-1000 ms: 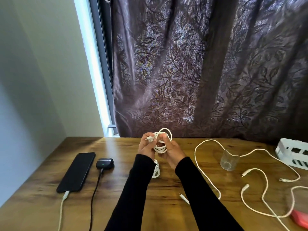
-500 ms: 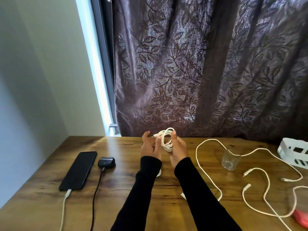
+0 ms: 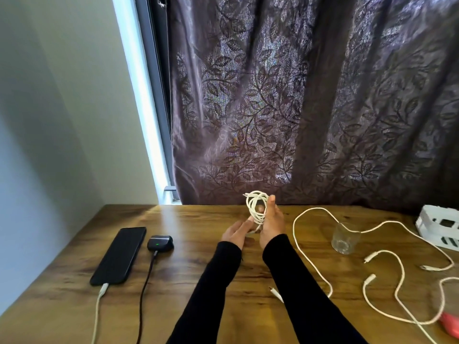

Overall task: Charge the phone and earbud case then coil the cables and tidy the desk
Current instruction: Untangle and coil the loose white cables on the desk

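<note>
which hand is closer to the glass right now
Right. The right hand, holding the coiled cable, is just left of the glass; the left hand is farther left.

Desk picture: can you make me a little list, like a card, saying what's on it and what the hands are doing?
phone: flat on desk, white cable plugged in
earbud case: beside phone, green light on, dark cable plugged in
right hand: holds coiled white cable
left hand: fingers straight, touching the coil's tail
loose white cables: spread on desk's right side
glass: upright among them
white basket: far right
</note>
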